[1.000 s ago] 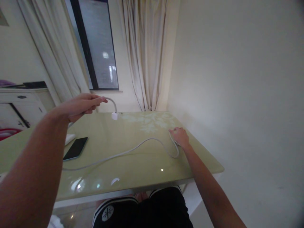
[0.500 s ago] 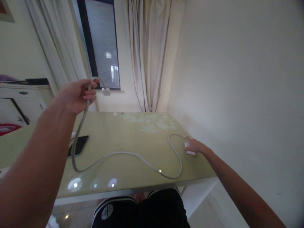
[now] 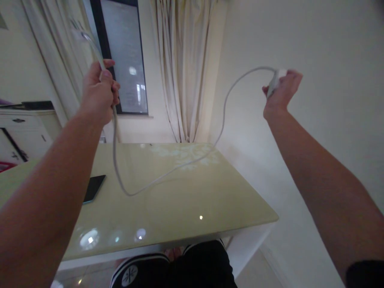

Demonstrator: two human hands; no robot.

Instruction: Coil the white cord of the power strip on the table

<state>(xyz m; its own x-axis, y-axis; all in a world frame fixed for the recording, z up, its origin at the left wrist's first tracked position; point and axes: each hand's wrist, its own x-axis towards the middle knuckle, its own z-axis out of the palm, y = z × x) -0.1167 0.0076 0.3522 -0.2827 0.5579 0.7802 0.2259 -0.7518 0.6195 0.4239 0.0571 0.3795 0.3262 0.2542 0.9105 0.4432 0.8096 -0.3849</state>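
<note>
A long white power cord (image 3: 168,173) hangs in a loop between my two hands, its lowest part at or just above the table. My left hand (image 3: 100,92), raised in front of the window, is closed around the cord near one end. Beyond its fingers a white plug (image 3: 78,34) sticks up, blurred, with what look like metal prongs. My right hand (image 3: 282,92) is up beside the right wall. It grips a white block (image 3: 273,83) at the cord's other end; the fingers partly hide the block, and I cannot make out its exact kind.
A glossy yellow-green table (image 3: 180,200) with a white floral pattern stands before me. A dark tablet or phone (image 3: 93,188) lies on its left, partly behind my left forearm. Curtains (image 3: 186,72), a window (image 3: 126,60) and a white cabinet (image 3: 27,128) are behind; a wall borders the right.
My right hand has lifted the white block off the table, raising much of the cord. My left hand has moved up, and the plug has swung from hanging down to pointing up-left.
</note>
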